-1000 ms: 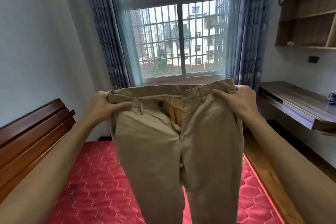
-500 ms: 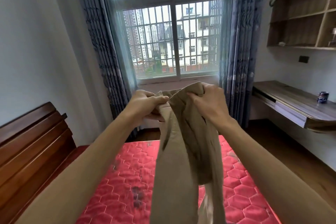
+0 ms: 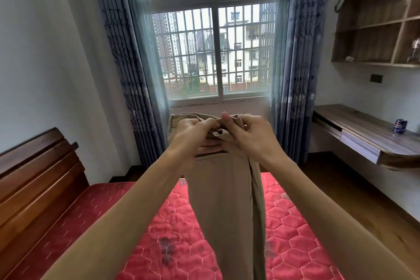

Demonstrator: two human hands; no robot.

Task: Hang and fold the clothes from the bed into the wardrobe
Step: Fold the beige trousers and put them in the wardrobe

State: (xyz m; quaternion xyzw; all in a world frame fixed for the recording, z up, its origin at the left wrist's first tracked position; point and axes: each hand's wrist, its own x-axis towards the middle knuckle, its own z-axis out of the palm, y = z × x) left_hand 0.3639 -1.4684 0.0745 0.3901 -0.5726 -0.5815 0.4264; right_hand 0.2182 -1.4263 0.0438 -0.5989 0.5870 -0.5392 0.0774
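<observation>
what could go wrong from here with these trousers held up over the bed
1. Both the left hand and right hand pinch only the bunched waistband of the beige fabric trousers; a slip might undo the lengthwise fold.
2. The legs hang over the red quilted mattress, which has dark stains; lowering them there may soil the fabric.

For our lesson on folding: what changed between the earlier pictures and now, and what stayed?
The left hand and right hand came together from the waistband's ends, folding the khaki trousers in half lengthwise, leg on leg. Both kept gripping the waistband; the trousers still hang above the red mattress.
</observation>
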